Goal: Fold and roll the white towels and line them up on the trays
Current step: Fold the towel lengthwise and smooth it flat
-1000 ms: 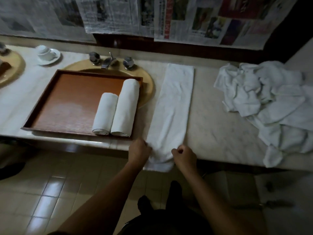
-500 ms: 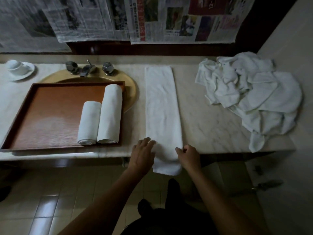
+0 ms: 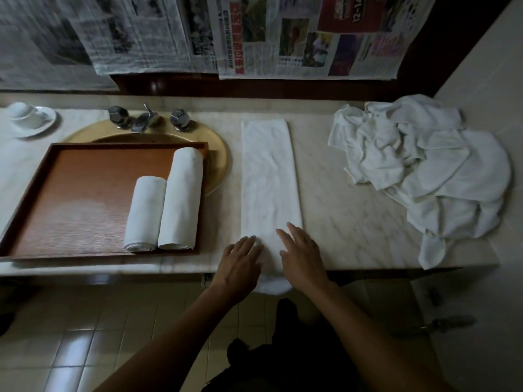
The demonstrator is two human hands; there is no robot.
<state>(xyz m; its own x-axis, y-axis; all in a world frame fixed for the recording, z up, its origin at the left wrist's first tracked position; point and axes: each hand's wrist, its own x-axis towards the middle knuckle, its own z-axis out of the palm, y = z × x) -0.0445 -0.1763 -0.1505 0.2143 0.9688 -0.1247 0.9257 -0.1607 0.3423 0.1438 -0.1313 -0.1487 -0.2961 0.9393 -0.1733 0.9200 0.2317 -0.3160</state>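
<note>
- My left hand (image 3: 240,264) and right hand (image 3: 302,256) now lie flat, fingers spread, on the near end of the towel (image 3: 268,176); a second ago both pinched it.
- The towel stays a long strip, right of the tray (image 3: 85,193).

Two rolled towels (image 3: 145,213) (image 3: 182,198) on one tray (image 3: 85,193) at left, one flat folded towel (image 3: 268,179) at centre beneath two hands (image 3: 240,261) (image 3: 304,258), one cup (image 3: 24,114) on one saucer (image 3: 46,121) at upper left, two tap handles (image 3: 117,116) (image 3: 179,117), and one heap of loose towels (image 3: 424,171), seemingly several, at right.

The tabletop (image 3: 353,222) is veined polished marble, the tray (image 3: 85,199) glossy reddish wood, the towels (image 3: 268,179) soft matt terry cloth, the tap handles (image 3: 179,118) shiny metal.
</note>
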